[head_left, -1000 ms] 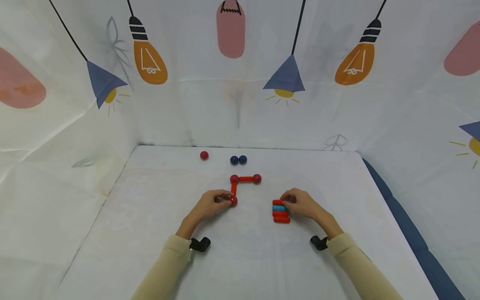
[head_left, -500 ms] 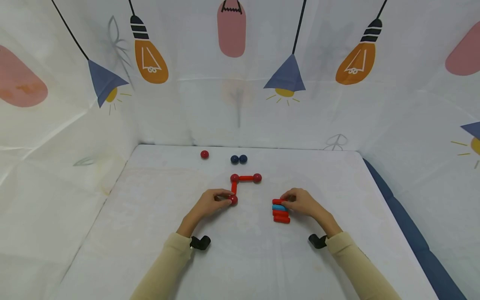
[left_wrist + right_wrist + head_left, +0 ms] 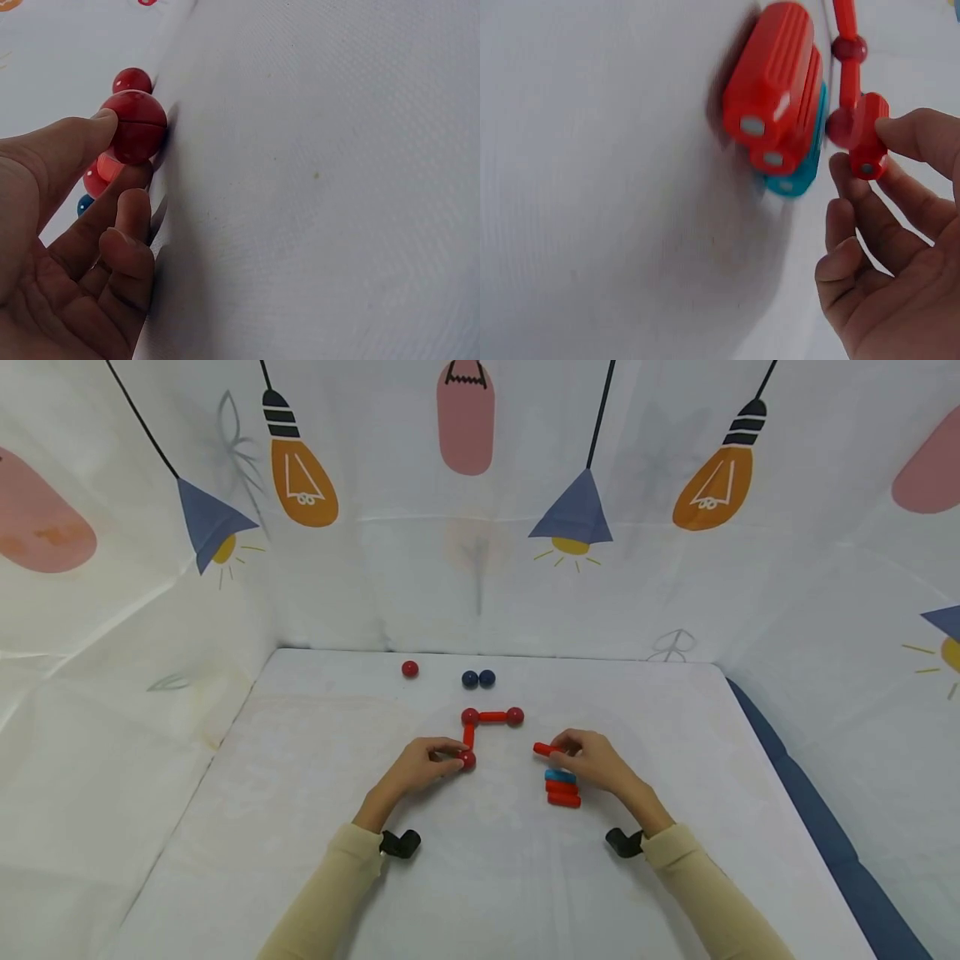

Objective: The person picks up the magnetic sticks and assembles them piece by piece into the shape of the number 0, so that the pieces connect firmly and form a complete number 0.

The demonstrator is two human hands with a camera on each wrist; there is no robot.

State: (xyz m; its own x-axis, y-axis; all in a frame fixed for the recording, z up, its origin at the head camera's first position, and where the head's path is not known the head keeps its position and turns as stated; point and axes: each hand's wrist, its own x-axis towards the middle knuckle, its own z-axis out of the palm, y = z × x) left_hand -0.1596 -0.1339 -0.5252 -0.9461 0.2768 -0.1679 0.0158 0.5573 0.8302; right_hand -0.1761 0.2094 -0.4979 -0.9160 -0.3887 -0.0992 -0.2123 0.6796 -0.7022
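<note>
My left hand (image 3: pixel 422 766) pinches the near red ball (image 3: pixel 139 127) of a joined shape, its thumb on one side and fingers on the other. From that ball a red rod (image 3: pixel 468 737) runs back to a corner ball (image 3: pixel 469 717), where another red rod (image 3: pixel 492 717) leads right to an end ball (image 3: pixel 514 717). In my right hand (image 3: pixel 596 760) a red magnetic rod (image 3: pixel 870 135) is pinched between thumb and fingers, with a pale metal disc in its end. Just in front of that hand lie a blue rod (image 3: pixel 560 775) and two red rods (image 3: pixel 769 75), side by side.
A loose red ball (image 3: pixel 409 669) and two dark blue balls (image 3: pixel 478 679) sit near the back edge of the white table (image 3: pixel 337 710). A white cloth printed with lamps (image 3: pixel 480 577) hangs behind and along the sides.
My right hand has lifted the back red rod from the row and moved it a little back and left. The left hand has stayed on its ball.
</note>
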